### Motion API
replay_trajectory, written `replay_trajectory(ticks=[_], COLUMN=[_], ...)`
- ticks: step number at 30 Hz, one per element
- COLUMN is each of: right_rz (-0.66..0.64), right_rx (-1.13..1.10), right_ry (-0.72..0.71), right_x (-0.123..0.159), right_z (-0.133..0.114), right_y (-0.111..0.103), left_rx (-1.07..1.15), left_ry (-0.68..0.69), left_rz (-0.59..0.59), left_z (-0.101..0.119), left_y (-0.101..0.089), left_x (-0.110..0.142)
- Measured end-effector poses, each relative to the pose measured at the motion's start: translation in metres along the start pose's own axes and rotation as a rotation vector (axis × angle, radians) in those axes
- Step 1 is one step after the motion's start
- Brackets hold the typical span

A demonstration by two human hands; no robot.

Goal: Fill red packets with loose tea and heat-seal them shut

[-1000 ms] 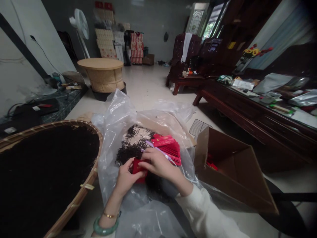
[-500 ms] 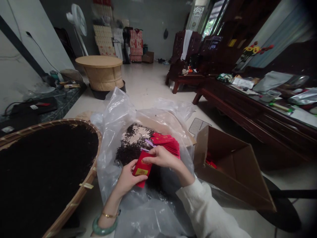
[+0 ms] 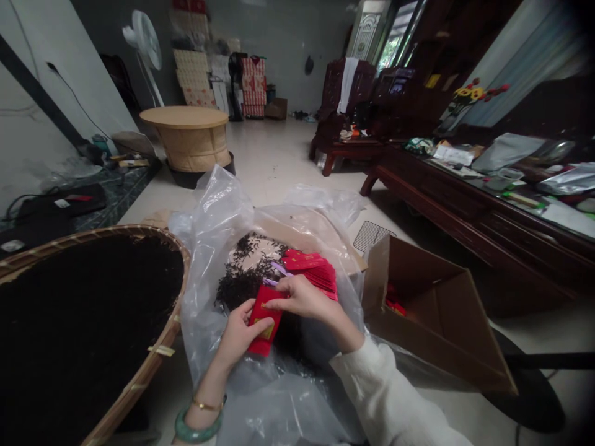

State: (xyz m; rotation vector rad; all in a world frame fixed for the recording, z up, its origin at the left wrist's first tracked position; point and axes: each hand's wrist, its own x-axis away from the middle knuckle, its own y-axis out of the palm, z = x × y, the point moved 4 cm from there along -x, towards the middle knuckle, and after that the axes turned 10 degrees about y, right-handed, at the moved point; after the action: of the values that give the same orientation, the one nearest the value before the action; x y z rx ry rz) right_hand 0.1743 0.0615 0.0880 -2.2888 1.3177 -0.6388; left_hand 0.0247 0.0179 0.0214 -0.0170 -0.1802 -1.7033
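Note:
A small red packet (image 3: 264, 337) with gold print stands tilted between my hands. My left hand (image 3: 240, 331) grips its lower left side, thumb across the front. My right hand (image 3: 302, 300) pinches its upper part. A purple two-armed tool (image 3: 279, 269) sticks out by my right fingers; its kind and how it is held are hidden. Behind it, a fanned stack of red packets (image 3: 312, 272) lies in a large clear plastic bag (image 3: 204, 297). Dark twisted leaves (image 3: 239, 282), like loose tea, lie in the bag left of the stack.
A wide bamboo tray (image 3: 175, 325) heaped with dark leaves stands at the left. An open cardboard box (image 3: 437, 310) with a few red packets sits right. Farther off are a round wooden-topped drum (image 3: 186, 136), a wire rack (image 3: 372, 234) and a dark wooden table (image 3: 446, 192).
My left thumb has moved up across the packet's front. The packet has turned slightly more upright, and my right fingers have shifted a little on its top. The view has moved slightly.

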Motion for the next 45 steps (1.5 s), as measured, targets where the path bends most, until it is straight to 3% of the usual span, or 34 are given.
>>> replay_trajectory(ticks=[10,14,19,24,27,31,37,45], right_rz=[-0.022,0.065,0.206,0.235,0.221,0.225,0.24,0.112], right_rx=[0.175,0.007,-0.301,-0.444,-0.47,-0.444,-0.348,-0.358], right_ry=[-0.214,-0.105,0.079,0.086,0.087,0.064,-0.002,0.081], right_x=[0.004,0.004,-0.003,-0.009,-0.01,-0.011,-0.007,-0.007], right_z=[-0.013,-0.008,0.017,0.029,0.028,0.029,0.028,0.03], right_y=[0.007,0.009,0.02,0.028,0.029,0.028,0.025,0.031], left_rx=[-0.022,0.07,0.159,0.228,0.229,0.208,0.177,-0.015], left_ry=[0.001,0.003,0.027,-0.049,-0.15,-0.165,-0.142,-0.024], left_rz=[-0.029,0.084,0.197,0.15,0.087,0.086,0.077,0.06], left_z=[0.008,0.004,0.004,0.007,0.004,0.0,-0.005,-0.004], left_y=[0.003,0.0,-0.003,0.004,0.008,0.008,0.007,0.004], left_x=[-0.001,-0.001,-0.002,0.002,0.006,0.008,0.007,0.004])
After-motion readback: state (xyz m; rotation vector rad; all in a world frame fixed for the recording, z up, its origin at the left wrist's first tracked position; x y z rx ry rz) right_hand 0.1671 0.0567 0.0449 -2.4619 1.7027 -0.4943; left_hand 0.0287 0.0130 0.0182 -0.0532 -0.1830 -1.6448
